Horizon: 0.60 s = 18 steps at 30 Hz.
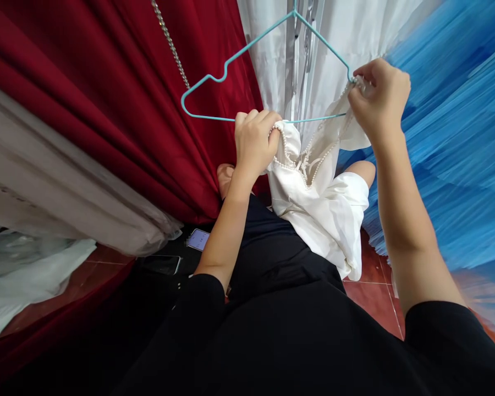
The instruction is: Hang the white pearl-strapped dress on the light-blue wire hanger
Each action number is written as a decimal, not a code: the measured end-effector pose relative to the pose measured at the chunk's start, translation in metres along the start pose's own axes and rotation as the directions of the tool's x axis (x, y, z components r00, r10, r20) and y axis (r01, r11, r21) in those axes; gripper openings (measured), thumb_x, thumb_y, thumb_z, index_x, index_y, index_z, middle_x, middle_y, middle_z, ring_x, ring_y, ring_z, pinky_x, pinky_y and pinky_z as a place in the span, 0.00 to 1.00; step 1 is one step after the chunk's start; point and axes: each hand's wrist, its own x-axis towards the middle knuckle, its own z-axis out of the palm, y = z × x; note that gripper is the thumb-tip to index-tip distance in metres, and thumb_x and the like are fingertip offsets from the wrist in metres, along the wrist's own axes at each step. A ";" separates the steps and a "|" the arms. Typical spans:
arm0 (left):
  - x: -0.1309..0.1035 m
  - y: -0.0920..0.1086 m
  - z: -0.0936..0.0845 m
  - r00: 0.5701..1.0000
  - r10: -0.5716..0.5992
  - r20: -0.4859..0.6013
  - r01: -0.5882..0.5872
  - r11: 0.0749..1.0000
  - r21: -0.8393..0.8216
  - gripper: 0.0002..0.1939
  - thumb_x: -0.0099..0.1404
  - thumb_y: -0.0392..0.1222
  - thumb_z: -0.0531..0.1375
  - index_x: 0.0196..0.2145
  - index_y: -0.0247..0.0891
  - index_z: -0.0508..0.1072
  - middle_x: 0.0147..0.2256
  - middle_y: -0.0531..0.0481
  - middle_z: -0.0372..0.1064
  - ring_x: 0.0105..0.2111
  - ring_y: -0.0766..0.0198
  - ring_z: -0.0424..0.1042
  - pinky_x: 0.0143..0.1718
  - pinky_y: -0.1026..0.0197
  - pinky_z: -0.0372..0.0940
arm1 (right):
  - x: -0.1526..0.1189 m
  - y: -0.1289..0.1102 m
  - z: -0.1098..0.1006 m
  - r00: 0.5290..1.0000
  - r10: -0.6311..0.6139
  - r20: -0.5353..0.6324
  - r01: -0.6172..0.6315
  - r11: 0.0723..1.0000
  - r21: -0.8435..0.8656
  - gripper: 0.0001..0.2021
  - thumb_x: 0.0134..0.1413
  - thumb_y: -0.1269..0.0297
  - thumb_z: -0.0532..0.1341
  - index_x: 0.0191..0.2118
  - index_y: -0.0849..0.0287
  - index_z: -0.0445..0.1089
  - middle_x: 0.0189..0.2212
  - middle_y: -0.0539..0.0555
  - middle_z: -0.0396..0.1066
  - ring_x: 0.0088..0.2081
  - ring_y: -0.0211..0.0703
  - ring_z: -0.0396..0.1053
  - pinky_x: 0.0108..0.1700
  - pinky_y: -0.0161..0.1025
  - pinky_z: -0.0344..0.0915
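A light-blue wire hanger (pixel 253 41) hangs in front of me, its hook beyond the top edge. From my hands a white dress (pixel 313 203) with pearl-beaded edging drapes over my lap. My right hand (pixel 381 102) pinches one beaded strap at the hanger's right shoulder notch. Closed around the other side of the dress's beaded neckline, my left hand (pixel 256 137) is at the hanger's lower bar. The hanger's left end is bare. Its lower bar passes behind my left fingers, so whether they also grip it I cannot tell.
Red fabric (pixel 148 110) hangs at the left, with a beaded chain (pixel 171 44) against it. Pale sheer fabric (pixel 66 170) lies farther left. Blue fabric (pixel 457 148) fills the right side. Behind the hanger stand metal poles (pixel 299 66). A lit phone (pixel 198 239) lies beside my leg above red tiles (pixel 373 308).
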 end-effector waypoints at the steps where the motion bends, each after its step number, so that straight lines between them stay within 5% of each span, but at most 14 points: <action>1: 0.000 0.000 -0.002 1.000 -0.004 0.001 0.004 1.000 0.000 0.03 0.64 0.38 0.62 0.35 0.45 0.72 0.40 0.48 0.73 0.54 0.43 0.63 0.63 0.41 0.42 | 0.002 -0.001 0.002 1.000 0.006 -0.006 -0.006 1.000 -0.009 0.14 0.47 0.76 0.62 0.40 0.58 0.78 0.31 0.51 0.74 0.33 0.42 0.69 0.38 0.39 0.60; 8: 0.001 0.001 -0.009 0.999 -0.037 0.028 0.039 0.997 -0.074 0.05 0.64 0.34 0.61 0.35 0.44 0.72 0.38 0.49 0.72 0.55 0.46 0.62 0.64 0.43 0.40 | 0.026 0.045 -0.008 0.976 0.069 -0.205 -0.053 0.995 0.082 0.15 0.46 0.80 0.55 0.33 0.67 0.80 0.25 0.55 0.72 0.27 0.33 0.66 0.33 0.33 0.56; 11: 0.000 0.002 -0.006 0.999 -0.047 0.006 0.047 0.992 -0.120 0.07 0.62 0.33 0.62 0.34 0.45 0.73 0.36 0.48 0.71 0.55 0.43 0.61 0.64 0.42 0.41 | 0.014 0.072 -0.017 0.973 0.147 -0.176 -0.148 0.989 0.012 0.14 0.49 0.80 0.56 0.37 0.69 0.79 0.29 0.58 0.73 0.29 0.34 0.66 0.31 0.35 0.55; 15: 0.001 0.000 0.001 0.998 -0.064 -0.019 0.060 0.985 -0.160 0.07 0.61 0.33 0.64 0.33 0.45 0.74 0.35 0.47 0.70 0.55 0.41 0.61 0.65 0.41 0.41 | -0.022 0.069 -0.023 0.974 0.194 0.120 -0.188 0.980 -0.059 0.08 0.45 0.80 0.64 0.30 0.64 0.79 0.20 0.54 0.69 0.23 0.34 0.62 0.27 0.38 0.53; 18: 0.002 -0.002 0.005 0.997 -0.076 0.005 0.075 0.983 -0.166 0.04 0.62 0.36 0.64 0.34 0.45 0.73 0.37 0.46 0.70 0.55 0.41 0.61 0.65 0.41 0.43 | -0.041 0.036 -0.024 0.887 -0.022 0.462 -0.038 0.992 0.120 0.08 0.45 0.77 0.64 0.32 0.59 0.78 0.24 0.54 0.71 0.26 0.39 0.65 0.30 0.41 0.60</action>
